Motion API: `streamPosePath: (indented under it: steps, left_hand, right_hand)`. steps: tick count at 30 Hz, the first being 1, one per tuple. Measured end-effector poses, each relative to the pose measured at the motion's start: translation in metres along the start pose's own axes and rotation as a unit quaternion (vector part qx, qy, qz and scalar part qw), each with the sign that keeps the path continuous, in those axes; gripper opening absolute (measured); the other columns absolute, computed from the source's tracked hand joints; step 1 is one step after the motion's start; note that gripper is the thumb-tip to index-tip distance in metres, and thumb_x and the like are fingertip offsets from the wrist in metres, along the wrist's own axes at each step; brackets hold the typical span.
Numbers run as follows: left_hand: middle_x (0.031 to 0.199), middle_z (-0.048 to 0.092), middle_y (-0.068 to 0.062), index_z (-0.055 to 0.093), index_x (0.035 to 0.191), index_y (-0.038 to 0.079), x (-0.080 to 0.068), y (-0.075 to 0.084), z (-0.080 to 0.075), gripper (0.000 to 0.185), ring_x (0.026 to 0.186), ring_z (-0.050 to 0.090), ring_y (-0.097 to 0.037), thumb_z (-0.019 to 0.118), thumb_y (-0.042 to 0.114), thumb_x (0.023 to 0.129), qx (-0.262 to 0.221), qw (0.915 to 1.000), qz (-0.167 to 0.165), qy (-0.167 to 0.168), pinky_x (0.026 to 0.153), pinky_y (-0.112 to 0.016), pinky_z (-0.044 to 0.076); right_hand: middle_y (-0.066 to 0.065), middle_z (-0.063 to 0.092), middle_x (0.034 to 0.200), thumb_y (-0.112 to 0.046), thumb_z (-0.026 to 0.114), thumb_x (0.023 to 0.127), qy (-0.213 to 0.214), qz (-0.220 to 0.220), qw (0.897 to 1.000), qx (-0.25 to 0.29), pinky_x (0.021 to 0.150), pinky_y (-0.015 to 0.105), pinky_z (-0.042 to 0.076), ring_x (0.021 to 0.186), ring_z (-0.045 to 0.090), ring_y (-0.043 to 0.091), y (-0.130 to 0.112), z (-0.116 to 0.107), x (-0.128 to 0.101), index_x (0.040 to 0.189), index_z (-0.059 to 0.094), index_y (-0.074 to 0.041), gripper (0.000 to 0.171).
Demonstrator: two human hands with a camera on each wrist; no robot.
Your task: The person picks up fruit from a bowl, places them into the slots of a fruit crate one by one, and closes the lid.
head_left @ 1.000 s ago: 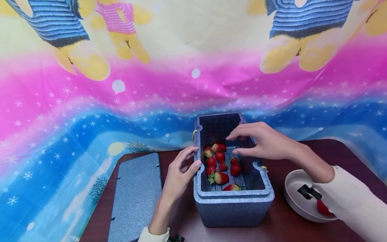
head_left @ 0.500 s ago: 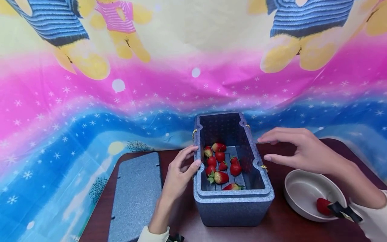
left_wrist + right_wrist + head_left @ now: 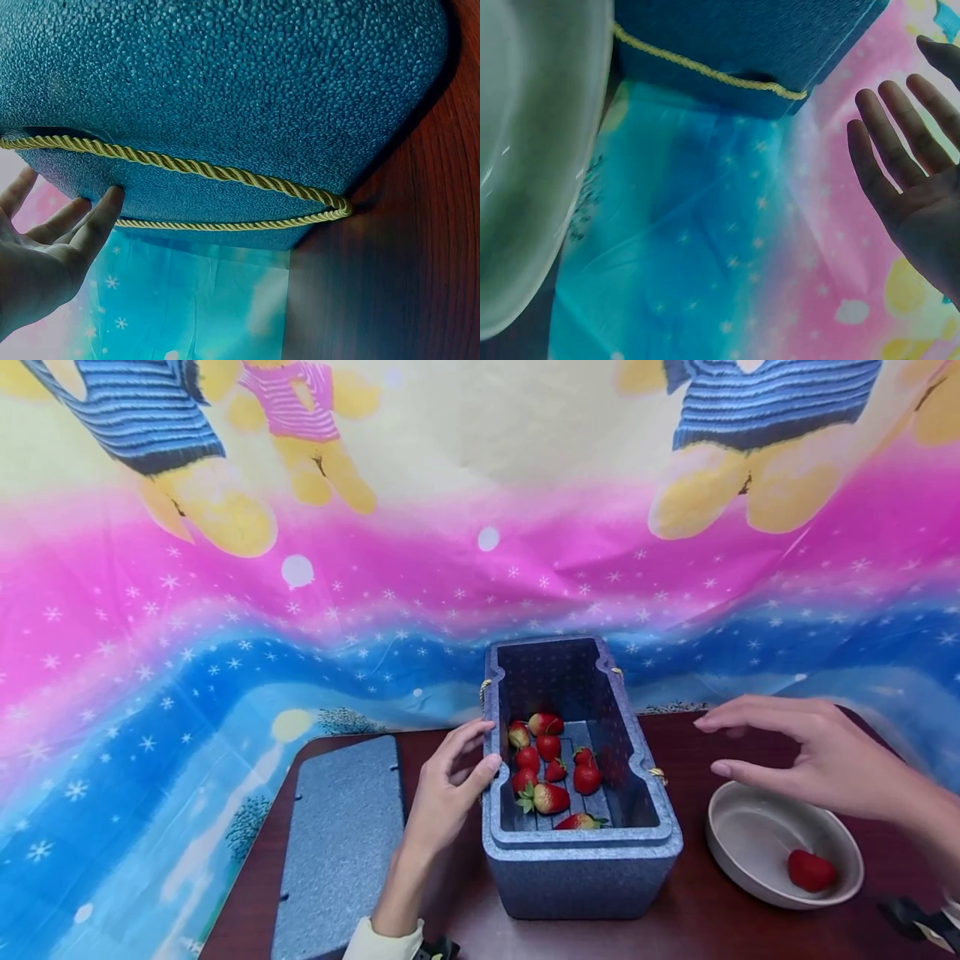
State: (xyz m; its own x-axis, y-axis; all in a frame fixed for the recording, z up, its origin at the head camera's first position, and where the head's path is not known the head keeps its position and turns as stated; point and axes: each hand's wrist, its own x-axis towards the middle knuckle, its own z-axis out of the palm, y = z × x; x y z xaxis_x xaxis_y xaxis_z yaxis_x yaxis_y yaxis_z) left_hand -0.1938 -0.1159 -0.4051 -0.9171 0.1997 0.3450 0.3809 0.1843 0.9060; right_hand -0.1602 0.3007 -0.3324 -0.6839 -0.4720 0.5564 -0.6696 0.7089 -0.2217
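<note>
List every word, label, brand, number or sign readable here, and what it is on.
None can be read: the foam box, its lid, the bowl and the cartoon backdrop carry no lettering, only pictures, stars and snowflakes.

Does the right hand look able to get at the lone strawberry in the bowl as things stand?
Probably yes. The right hand is open, holds nothing and hovers just above the bowl, where the strawberry lies uncovered with nothing between.
</note>
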Motion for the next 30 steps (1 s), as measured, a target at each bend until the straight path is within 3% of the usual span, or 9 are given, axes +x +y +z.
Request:
streamPosePath:
  steps: [5,11,21,30]
  left_hand:
    - [0.160,0.055,-0.004,0.065,0.147,0.026,0.000,-0.001,0.000,0.042,0.144,0.059,-0.032,0.071,0.028,0.105,0.002,1.0000,0.000,-0.001,0.107,-0.059,0.057]
    - [0.160,0.055,-0.003,0.065,0.147,0.027,0.000,-0.001,0.001,0.042,0.144,0.059,-0.030,0.071,0.028,0.105,0.005,1.0000,-0.002,-0.002,0.107,-0.054,0.058]
    - [0.160,0.056,-0.003,0.065,0.148,0.025,0.000,-0.003,0.000,0.043,0.144,0.059,-0.032,0.071,0.027,0.105,-0.001,1.0000,0.001,-0.002,0.107,-0.061,0.056]
    - [0.159,0.056,-0.003,0.065,0.147,0.026,0.000,-0.001,0.000,0.042,0.144,0.059,-0.032,0.071,0.028,0.105,0.004,1.0000,-0.004,-0.001,0.107,-0.058,0.057]
  right_hand:
    - [-0.019,0.076,0.116,-0.008,0.104,0.057,0.004,0.027,0.999,-0.023,0.077,0.004,0.046,0.104,0.061,-0.018,0.017,0.001,-0.021,0.124,0.077,-0.037,0.077]
    - [-0.020,0.075,0.116,-0.006,0.103,0.056,-0.015,0.022,0.999,-0.032,0.086,0.001,0.045,0.117,0.054,-0.023,0.030,0.001,-0.043,0.124,0.077,-0.036,0.078]
    - [-0.021,0.076,0.114,-0.008,0.105,0.053,-0.028,0.041,0.998,-0.025,0.085,0.000,0.043,0.111,0.056,-0.022,0.048,0.013,-0.076,0.123,0.077,-0.035,0.081]
    - [-0.021,0.075,0.113,-0.008,0.105,0.053,-0.052,0.041,0.998,-0.001,0.074,0.003,0.046,0.090,0.066,-0.008,0.066,0.020,-0.102,0.118,0.077,-0.026,0.073]
